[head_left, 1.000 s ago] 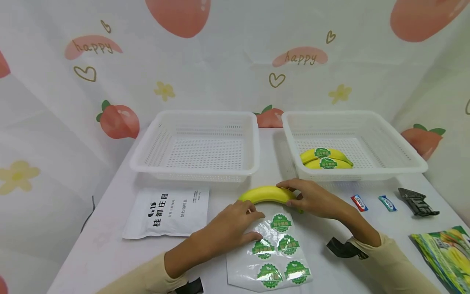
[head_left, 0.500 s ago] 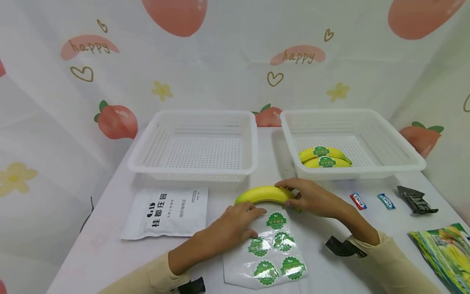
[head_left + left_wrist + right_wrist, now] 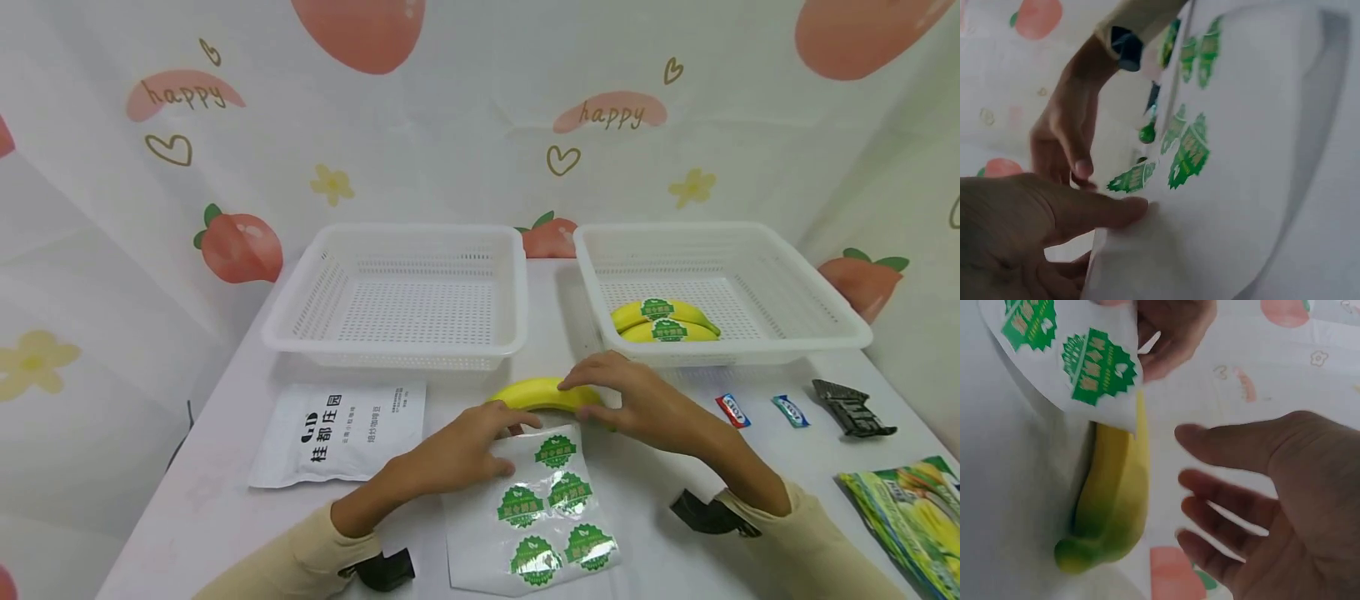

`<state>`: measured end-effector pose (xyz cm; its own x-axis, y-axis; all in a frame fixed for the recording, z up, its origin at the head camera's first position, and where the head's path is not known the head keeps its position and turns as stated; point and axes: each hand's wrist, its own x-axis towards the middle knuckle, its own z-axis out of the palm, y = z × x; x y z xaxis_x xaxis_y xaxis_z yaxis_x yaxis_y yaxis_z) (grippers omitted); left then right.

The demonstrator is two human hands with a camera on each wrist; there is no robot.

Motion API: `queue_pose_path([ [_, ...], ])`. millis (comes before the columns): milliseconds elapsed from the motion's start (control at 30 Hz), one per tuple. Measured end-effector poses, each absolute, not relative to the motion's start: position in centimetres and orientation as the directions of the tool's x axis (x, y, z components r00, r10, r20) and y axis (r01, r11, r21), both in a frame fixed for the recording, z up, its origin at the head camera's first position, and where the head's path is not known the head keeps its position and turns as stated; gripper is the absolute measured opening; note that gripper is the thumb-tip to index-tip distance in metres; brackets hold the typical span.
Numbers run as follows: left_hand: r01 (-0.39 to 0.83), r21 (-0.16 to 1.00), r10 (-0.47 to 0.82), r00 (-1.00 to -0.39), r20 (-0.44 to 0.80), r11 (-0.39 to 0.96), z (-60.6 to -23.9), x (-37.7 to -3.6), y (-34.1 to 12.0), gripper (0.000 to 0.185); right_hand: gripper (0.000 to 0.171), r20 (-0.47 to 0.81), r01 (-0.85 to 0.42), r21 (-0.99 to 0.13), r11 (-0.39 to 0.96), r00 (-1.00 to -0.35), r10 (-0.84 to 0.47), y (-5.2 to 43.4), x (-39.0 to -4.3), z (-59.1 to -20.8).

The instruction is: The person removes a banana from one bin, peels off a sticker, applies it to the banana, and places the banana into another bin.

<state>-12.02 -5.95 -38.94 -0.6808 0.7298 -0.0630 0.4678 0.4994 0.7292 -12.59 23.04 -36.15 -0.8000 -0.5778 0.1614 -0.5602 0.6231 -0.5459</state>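
My left hand [image 3: 459,450] pinches the upper left edge of a white sheet of green stickers [image 3: 495,537], thumb on top. In the left wrist view the sheet [image 3: 1235,144] stands slanted, its stickers seen edge-on. A yellow banana [image 3: 528,393] lies just beyond the sheet's far edge. My right hand [image 3: 648,404] is over the banana's right end, its fingers spread and slightly bent. The right wrist view shows a gap between that hand [image 3: 1285,494] and the banana's green-tipped end [image 3: 1110,506]; the sheet's corner covers part of the fruit.
Two stickered bananas [image 3: 663,321] lie in the right white basket [image 3: 750,350]. The left basket [image 3: 397,350] stands beside it. A white coffee pouch [image 3: 337,433] lies to the left. Small wrappers [image 3: 733,410], a black packet [image 3: 853,408] and a colourful bag [image 3: 911,517] lie right.
The sticker sheet has shifted left with my left hand, and its far edge has risen slightly. My right hand has come off the banana and moved up a little.
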Motion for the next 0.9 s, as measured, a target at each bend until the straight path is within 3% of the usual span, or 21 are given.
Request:
queue_pose_path([
  [200, 0.095, 0.938, 0.761, -0.614, -0.209, 0.334, -38.2, -13.2, -6.8, 0.070, 0.029, 0.160, -0.616, -0.608, 0.500, -0.713, -0.683, 22.3, -11.8, -35.8],
  [300, -0.098, 0.963, 0.775, -0.575, -0.262, 0.253, -38.0, -13.5, -7.0, 0.072, 0.029, 0.119, -0.595, -0.629, 0.500, -0.709, -0.695, 22.1, -11.7, -35.9],
  [400, -0.186, 0.960, 0.789, -0.547, -0.280, 0.211, -37.9, -13.6, -7.2, 0.073, 0.031, 0.084, -0.574, -0.635, 0.517, -0.717, -0.692, 22.0, -11.7, -36.1],
  [600, -0.231, 0.956, 0.804, -0.525, -0.279, 0.181, -38.1, -13.8, -7.3, 0.075, 0.031, 0.061, -0.564, -0.635, 0.528, -0.718, -0.693, 21.9, -11.7, -36.3],
  [900, -0.202, 0.960, 0.808, -0.521, -0.274, 0.196, -38.1, -13.8, -7.2, 0.072, 0.009, 0.085, -0.607, -0.617, 0.500, -0.683, -0.725, 22.0, -11.7, -36.3],
])
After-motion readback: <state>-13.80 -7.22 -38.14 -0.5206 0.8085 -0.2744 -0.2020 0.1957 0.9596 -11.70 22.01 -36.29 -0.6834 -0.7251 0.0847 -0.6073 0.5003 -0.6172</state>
